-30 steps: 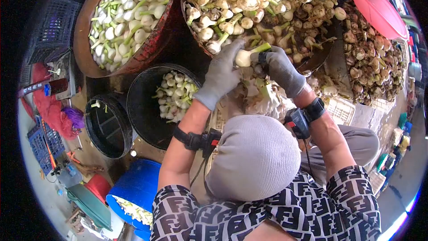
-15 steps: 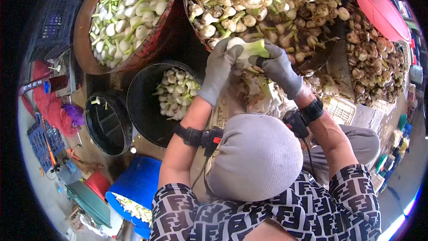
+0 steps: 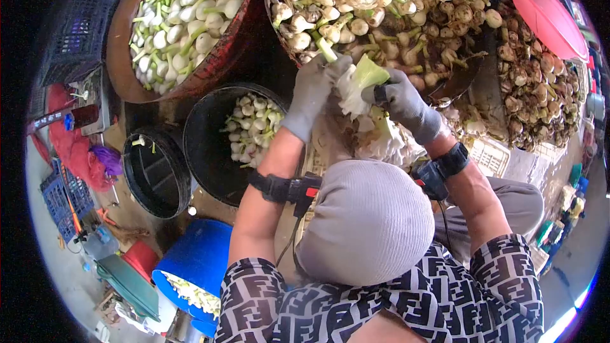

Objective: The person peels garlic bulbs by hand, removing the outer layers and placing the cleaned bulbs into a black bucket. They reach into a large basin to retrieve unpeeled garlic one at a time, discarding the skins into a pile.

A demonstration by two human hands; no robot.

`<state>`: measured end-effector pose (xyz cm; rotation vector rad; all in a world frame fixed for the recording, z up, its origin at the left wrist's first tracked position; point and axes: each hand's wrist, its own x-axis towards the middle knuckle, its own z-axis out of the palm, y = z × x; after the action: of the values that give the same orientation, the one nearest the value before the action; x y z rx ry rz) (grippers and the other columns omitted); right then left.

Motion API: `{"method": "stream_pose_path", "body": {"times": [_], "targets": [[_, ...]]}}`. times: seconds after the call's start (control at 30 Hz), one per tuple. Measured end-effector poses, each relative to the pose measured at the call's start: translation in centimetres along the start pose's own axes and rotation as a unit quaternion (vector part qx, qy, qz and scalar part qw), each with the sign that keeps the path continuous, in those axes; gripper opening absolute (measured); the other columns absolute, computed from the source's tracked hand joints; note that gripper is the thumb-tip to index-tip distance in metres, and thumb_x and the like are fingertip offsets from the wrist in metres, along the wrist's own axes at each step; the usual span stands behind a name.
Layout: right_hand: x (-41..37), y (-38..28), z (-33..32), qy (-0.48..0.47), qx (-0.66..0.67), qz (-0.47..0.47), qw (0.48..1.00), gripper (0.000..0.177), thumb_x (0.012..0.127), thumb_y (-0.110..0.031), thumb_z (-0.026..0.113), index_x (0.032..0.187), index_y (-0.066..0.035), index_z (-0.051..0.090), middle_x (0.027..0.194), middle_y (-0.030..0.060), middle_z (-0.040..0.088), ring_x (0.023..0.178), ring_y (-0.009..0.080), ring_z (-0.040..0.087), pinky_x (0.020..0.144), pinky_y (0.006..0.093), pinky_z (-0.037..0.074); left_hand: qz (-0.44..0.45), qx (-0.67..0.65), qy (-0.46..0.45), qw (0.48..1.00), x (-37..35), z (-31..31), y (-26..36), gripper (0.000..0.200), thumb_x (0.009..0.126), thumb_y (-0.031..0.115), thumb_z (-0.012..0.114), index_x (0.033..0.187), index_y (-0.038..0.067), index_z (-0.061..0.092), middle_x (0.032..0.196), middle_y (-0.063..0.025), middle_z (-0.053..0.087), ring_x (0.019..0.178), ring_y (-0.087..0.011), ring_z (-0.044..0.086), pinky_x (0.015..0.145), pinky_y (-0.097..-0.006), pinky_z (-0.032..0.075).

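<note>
Both of my hands wear grey gloves. My left hand [image 3: 318, 89] is closed on a garlic bulb [image 3: 326, 51], whose pale green stem end shows beyond the fingers. My right hand [image 3: 403, 103] is closed round a small dark-handled tool [image 3: 380, 94] and touches a green and white peeled skin [image 3: 359, 86] between the hands. The tool's working end is hidden. Below the hands lies a pile of white skins [image 3: 387, 141]. A large tub [image 3: 279, 43] of unpeeled bulbs stands just beyond them.
A rusty tub [image 3: 121, 57] of peeled garlic is at upper left. A black bucket [image 3: 206, 159] holds more bulbs, beside a smaller black bucket [image 3: 155, 206]. A blue barrel [image 3: 203, 248] stands lower left. Dirty garlic [image 3: 540, 95] lies right, under a pink basin [image 3: 546, 13].
The skin with its green stem has come away from the bulb and hangs between the hands. My right hand has moved slightly right and down.
</note>
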<state>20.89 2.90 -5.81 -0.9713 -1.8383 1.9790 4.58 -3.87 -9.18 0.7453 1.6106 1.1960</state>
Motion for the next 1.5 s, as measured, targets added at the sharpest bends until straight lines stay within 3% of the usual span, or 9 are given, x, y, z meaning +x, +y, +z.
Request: {"method": "stream_pose_path", "body": {"times": [0.17,0.27,0.33,0.4,0.57,0.67,0.83,1.27,1.5], "targets": [[-2.5,1.1,-3.5,-0.019,-0.091,-0.013,0.996,0.025,0.074,-0.016,0.062,0.093,0.000,0.061,0.081,0.0041,0.063,0.071,0.0086,0.054,0.065,0.0255,0.046,-0.030,-0.463,-0.044,0.885,0.2,-1.6,-1.9,0.041,0.092,0.031,0.039,0.102,-0.006,0.054,0.097,-0.0173,0.060,0.090,-0.0280,0.059,0.079,-0.0354,0.050],[-5.0,2.5,-4.7,-0.135,-0.277,0.266,0.913,0.032,0.071,-0.023,0.064,0.097,-0.004,0.061,0.083,0.0096,0.064,0.075,0.0159,0.060,0.069,0.0304,0.048,-0.054,-0.490,-0.020,0.870,-1.2,-5.8,-2.6,0.040,0.090,0.029,0.044,0.107,-0.007,0.050,0.105,-0.0195,0.057,0.096,-0.0360,0.057,0.079,-0.0443,0.051],[-6.7,2.8,-5.2,-0.133,-0.505,-0.023,0.852,0.040,0.068,-0.027,0.066,0.104,-0.011,0.060,0.092,0.0148,0.062,0.086,0.0336,0.059,0.075,0.0378,0.048,-0.101,-0.382,0.058,0.917,-3.0,-8.4,-3.6,0.037,0.088,0.026,0.048,0.104,-0.007,0.052,0.101,-0.0178,0.059,0.091,-0.0299,0.059,0.078,-0.0386,0.051],[-5.5,2.0,-6.0,-0.038,-0.428,0.093,0.898,0.040,0.068,-0.022,0.065,0.105,-0.011,0.059,0.093,0.0153,0.062,0.085,0.0309,0.060,0.074,0.0362,0.048,-0.090,-0.098,0.084,0.988,-4.4,-12.0,-8.1,0.033,0.086,0.024,0.051,0.101,-0.005,0.056,0.097,-0.0140,0.060,0.085,-0.0219,0.060,0.076,-0.0314,0.049],[3.3,3.5,-7.4,0.005,-0.451,0.024,0.892,0.037,0.071,-0.010,0.053,0.108,-0.006,0.057,0.099,0.0163,0.061,0.093,0.0295,0.058,0.081,0.0352,0.046,-0.056,0.466,0.028,0.883,-8.4,-17.1,-16.5,0.032,0.083,0.031,0.055,0.095,0.002,0.061,0.090,-0.0149,0.063,0.082,-0.0216,0.061,0.073,-0.0325,0.046],[9.3,9.1,-7.6,-0.024,-0.547,0.064,0.835,0.037,0.074,-0.020,0.053,0.107,-0.005,0.057,0.103,0.0164,0.060,0.098,0.0286,0.057,0.084,0.0381,0.045,-0.250,0.159,0.115,0.948,-7.9,-14.7,-14.4,0.032,0.082,0.029,0.057,0.099,0.003,0.060,0.091,-0.0141,0.063,0.083,-0.0215,0.060,0.074,-0.0309,0.045],[13.5,13.0,-6.3,-0.101,-0.570,0.161,0.800,0.038,0.073,-0.023,0.054,0.106,-0.005,0.057,0.102,0.0179,0.060,0.097,0.0313,0.057,0.084,0.0388,0.045,-0.072,0.249,0.107,0.960,-6.0,-10.7,-9.7,0.024,0.082,0.019,0.058,0.100,0.004,0.059,0.095,-0.0104,0.061,0.085,-0.0199,0.059,0.075,-0.0280,0.046],[5.6,5.5,-7.2,0.049,-0.242,0.029,0.969,0.038,0.066,-0.021,0.067,0.102,-0.012,0.063,0.085,0.0089,0.066,0.074,0.0185,0.062,0.070,0.0306,0.048,0.302,0.319,0.023,0.898,0.8,0.0,0.2,0.056,0.071,0.015,0.070,0.119,0.007,0.045,0.114,-0.0123,0.053,0.102,-0.0275,0.053,0.088,-0.0348,0.042],[2.5,0.0,-4.8,0.101,-0.185,-0.033,0.977,0.051,0.073,-0.026,0.068,0.115,-0.003,0.050,0.106,0.0134,0.059,0.097,0.0181,0.057,0.085,0.0298,0.043,0.174,0.253,-0.033,0.951,1.1,1.5,0.0,0.072,0.062,0.027,0.077,0.122,0.006,0.042,0.114,-0.0163,0.051,0.104,-0.0280,0.052,0.087,-0.0360,0.042]]}}
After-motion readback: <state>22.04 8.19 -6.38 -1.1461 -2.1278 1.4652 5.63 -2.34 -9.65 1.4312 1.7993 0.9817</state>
